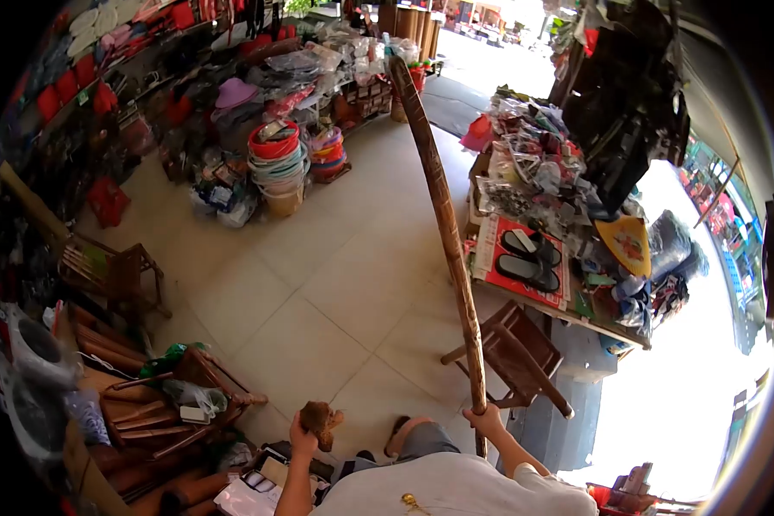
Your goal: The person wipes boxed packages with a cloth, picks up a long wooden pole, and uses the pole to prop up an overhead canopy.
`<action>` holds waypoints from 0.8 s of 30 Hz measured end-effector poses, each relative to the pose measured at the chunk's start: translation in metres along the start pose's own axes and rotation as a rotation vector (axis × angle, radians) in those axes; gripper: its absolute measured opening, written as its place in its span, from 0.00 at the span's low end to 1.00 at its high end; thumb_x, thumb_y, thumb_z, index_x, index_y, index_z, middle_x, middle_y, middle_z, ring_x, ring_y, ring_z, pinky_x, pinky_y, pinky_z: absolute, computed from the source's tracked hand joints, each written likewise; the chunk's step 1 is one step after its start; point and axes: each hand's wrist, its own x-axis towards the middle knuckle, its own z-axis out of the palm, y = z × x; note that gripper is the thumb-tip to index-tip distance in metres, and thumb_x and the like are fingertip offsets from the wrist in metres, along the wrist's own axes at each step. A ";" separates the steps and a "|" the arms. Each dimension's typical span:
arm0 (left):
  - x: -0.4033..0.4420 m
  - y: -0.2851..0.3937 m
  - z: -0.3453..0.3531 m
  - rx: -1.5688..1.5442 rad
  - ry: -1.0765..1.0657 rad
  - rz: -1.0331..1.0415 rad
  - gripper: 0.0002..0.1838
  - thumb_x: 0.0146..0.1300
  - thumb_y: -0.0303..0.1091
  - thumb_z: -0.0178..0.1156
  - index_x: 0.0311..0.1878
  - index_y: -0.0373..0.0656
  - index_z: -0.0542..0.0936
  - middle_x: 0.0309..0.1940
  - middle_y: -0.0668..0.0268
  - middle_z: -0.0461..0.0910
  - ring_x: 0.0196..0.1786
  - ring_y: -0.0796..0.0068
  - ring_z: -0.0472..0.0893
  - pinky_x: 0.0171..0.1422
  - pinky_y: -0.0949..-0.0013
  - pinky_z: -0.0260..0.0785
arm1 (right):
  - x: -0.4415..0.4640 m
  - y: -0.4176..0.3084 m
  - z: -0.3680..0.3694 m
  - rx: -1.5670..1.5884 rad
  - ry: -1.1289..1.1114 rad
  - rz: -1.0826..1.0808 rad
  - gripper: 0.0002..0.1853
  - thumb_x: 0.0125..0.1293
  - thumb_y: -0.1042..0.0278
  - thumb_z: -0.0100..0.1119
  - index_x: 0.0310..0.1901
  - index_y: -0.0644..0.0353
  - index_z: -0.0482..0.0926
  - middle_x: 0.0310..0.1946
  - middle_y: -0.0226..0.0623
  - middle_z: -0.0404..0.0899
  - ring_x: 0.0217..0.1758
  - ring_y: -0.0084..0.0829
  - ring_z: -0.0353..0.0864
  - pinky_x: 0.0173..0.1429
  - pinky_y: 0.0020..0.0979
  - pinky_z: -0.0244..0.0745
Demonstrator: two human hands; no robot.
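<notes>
My right hand (485,420) is wrapped round the lower part of a long brown wooden pole (445,215). The pole leans up and away from me, its far end high in the view, its low end beside my leg. In my left hand (302,439) is a brown, rough-looking lump, perhaps a folded cloth (320,422); its exact kind cannot be made out. The lump is held apart from the pole, to its left. Below that hand lies an open box with small items (267,475).
A wooden stool (516,354) stands close right of the pole. Behind it is a goods table with black slippers (529,261). On the left are a wooden chair with a bag (176,400), another chair (116,275) and stacked buckets (279,168). Pale tiles (335,258) cover the floor.
</notes>
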 end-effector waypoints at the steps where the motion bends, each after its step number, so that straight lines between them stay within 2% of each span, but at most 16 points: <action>1: 0.013 0.012 0.001 -0.108 0.059 -0.053 0.12 0.58 0.24 0.54 0.46 0.38 0.72 0.42 0.64 0.76 0.46 0.75 0.74 0.52 0.71 0.65 | 0.022 -0.012 0.009 0.068 -0.034 -0.009 0.15 0.50 0.58 0.65 0.23 0.63 0.75 0.14 0.34 0.73 0.17 0.24 0.73 0.24 0.29 0.69; 2: 0.026 0.014 0.000 -0.105 0.078 -0.057 0.12 0.58 0.24 0.54 0.46 0.38 0.72 0.42 0.64 0.76 0.46 0.75 0.74 0.52 0.71 0.65 | 0.047 -0.024 0.021 0.141 -0.071 -0.018 0.13 0.52 0.62 0.64 0.22 0.62 0.75 0.13 0.32 0.73 0.15 0.23 0.71 0.22 0.26 0.68; 4: 0.054 0.013 0.001 -0.032 0.330 -0.135 0.13 0.58 0.23 0.54 0.47 0.39 0.72 0.42 0.65 0.76 0.46 0.75 0.74 0.52 0.72 0.65 | 0.099 -0.046 0.038 0.089 -0.135 0.036 0.12 0.53 0.64 0.63 0.22 0.61 0.74 0.12 0.32 0.72 0.14 0.24 0.71 0.21 0.27 0.67; 7: 0.104 0.018 0.007 -0.282 0.438 -0.316 0.16 0.58 0.23 0.54 0.51 0.39 0.70 0.43 0.65 0.75 0.46 0.72 0.75 0.53 0.68 0.66 | 0.171 -0.093 0.052 0.139 -0.250 0.121 0.12 0.52 0.64 0.63 0.21 0.60 0.73 0.12 0.32 0.71 0.13 0.26 0.72 0.20 0.28 0.67; 8: 0.133 0.026 0.014 -0.284 0.448 -0.299 0.16 0.58 0.23 0.54 0.51 0.39 0.70 0.43 0.65 0.75 0.46 0.72 0.75 0.53 0.68 0.66 | 0.208 -0.114 0.050 0.142 -0.258 0.103 0.12 0.52 0.64 0.63 0.21 0.60 0.73 0.12 0.32 0.71 0.13 0.26 0.72 0.20 0.28 0.67; 10: 0.173 0.045 0.016 -0.039 0.597 -0.490 0.15 0.59 0.24 0.53 0.50 0.38 0.70 0.43 0.63 0.75 0.45 0.69 0.76 0.52 0.66 0.68 | 0.253 -0.153 0.054 0.180 -0.273 0.147 0.11 0.52 0.64 0.63 0.22 0.60 0.73 0.12 0.33 0.71 0.12 0.26 0.71 0.17 0.29 0.66; 11: 0.203 0.040 0.009 -0.021 0.593 -0.473 0.15 0.59 0.24 0.53 0.50 0.38 0.70 0.43 0.63 0.75 0.45 0.69 0.76 0.52 0.66 0.68 | 0.288 -0.185 0.051 0.236 -0.277 0.154 0.12 0.52 0.62 0.63 0.23 0.60 0.73 0.11 0.33 0.70 0.11 0.27 0.70 0.15 0.30 0.64; 12: 0.228 0.022 0.001 0.026 0.644 -0.420 0.15 0.60 0.25 0.53 0.51 0.38 0.70 0.43 0.61 0.75 0.45 0.68 0.76 0.51 0.66 0.69 | 0.319 -0.228 0.039 0.204 -0.330 0.124 0.12 0.54 0.60 0.62 0.26 0.59 0.73 0.10 0.33 0.68 0.10 0.27 0.69 0.15 0.30 0.63; 13: 0.249 0.012 -0.003 0.064 0.692 -0.379 0.14 0.61 0.25 0.53 0.51 0.38 0.70 0.43 0.60 0.75 0.44 0.67 0.76 0.49 0.67 0.70 | 0.346 -0.275 0.026 0.227 -0.338 0.085 0.14 0.55 0.59 0.61 0.35 0.59 0.72 0.14 0.35 0.72 0.11 0.29 0.70 0.14 0.31 0.64; 14: 0.273 0.013 -0.009 0.060 0.679 -0.391 0.14 0.61 0.25 0.53 0.51 0.38 0.70 0.43 0.60 0.75 0.44 0.67 0.76 0.49 0.67 0.70 | 0.373 -0.324 0.009 0.379 -0.406 0.008 0.16 0.56 0.59 0.60 0.40 0.59 0.70 0.17 0.37 0.73 0.14 0.29 0.73 0.17 0.30 0.67; 16: 0.328 0.008 -0.017 -0.243 0.508 -0.149 0.15 0.62 0.27 0.53 0.52 0.38 0.69 0.43 0.58 0.75 0.43 0.66 0.77 0.48 0.67 0.70 | 0.407 -0.394 -0.018 0.516 -0.460 -0.077 0.18 0.57 0.60 0.59 0.45 0.59 0.68 0.20 0.39 0.75 0.17 0.30 0.75 0.20 0.30 0.69; 18: 0.393 0.060 0.010 -0.295 0.595 -0.208 0.15 0.61 0.26 0.52 0.52 0.37 0.68 0.42 0.58 0.75 0.42 0.66 0.77 0.47 0.66 0.71 | 0.435 -0.444 -0.027 0.850 -0.585 -0.184 0.22 0.59 0.62 0.55 0.52 0.63 0.64 0.28 0.41 0.76 0.25 0.29 0.77 0.30 0.29 0.73; 19: 0.429 0.081 0.022 -0.340 0.684 -0.263 0.15 0.61 0.25 0.51 0.52 0.36 0.68 0.41 0.58 0.75 0.40 0.66 0.77 0.46 0.65 0.72 | 0.465 -0.427 -0.016 0.648 -0.659 -0.065 0.21 0.60 0.64 0.52 0.53 0.64 0.65 0.25 0.40 0.76 0.26 0.30 0.77 0.34 0.29 0.73; 21: 0.503 0.084 0.038 -0.392 0.666 -0.296 0.15 0.61 0.25 0.51 0.51 0.36 0.68 0.40 0.57 0.75 0.39 0.66 0.77 0.44 0.64 0.72 | 0.493 -0.407 0.017 0.603 -0.730 0.106 0.17 0.58 0.66 0.54 0.46 0.65 0.68 0.22 0.38 0.75 0.24 0.28 0.76 0.31 0.28 0.72; 23: 0.563 0.074 0.038 -0.586 0.664 -0.349 0.14 0.60 0.25 0.51 0.49 0.35 0.68 0.37 0.57 0.75 0.36 0.66 0.77 0.40 0.62 0.74 | 0.520 -0.405 0.060 0.505 -0.415 0.084 0.11 0.56 0.68 0.57 0.37 0.63 0.69 0.18 0.35 0.73 0.19 0.26 0.73 0.24 0.27 0.69; 24: 0.598 0.058 0.039 -0.523 0.528 -0.226 0.13 0.60 0.25 0.53 0.48 0.36 0.70 0.37 0.59 0.75 0.37 0.67 0.77 0.41 0.62 0.74 | 0.528 -0.396 0.080 0.514 -0.411 0.099 0.11 0.56 0.68 0.57 0.37 0.63 0.69 0.18 0.35 0.73 0.19 0.26 0.73 0.24 0.27 0.69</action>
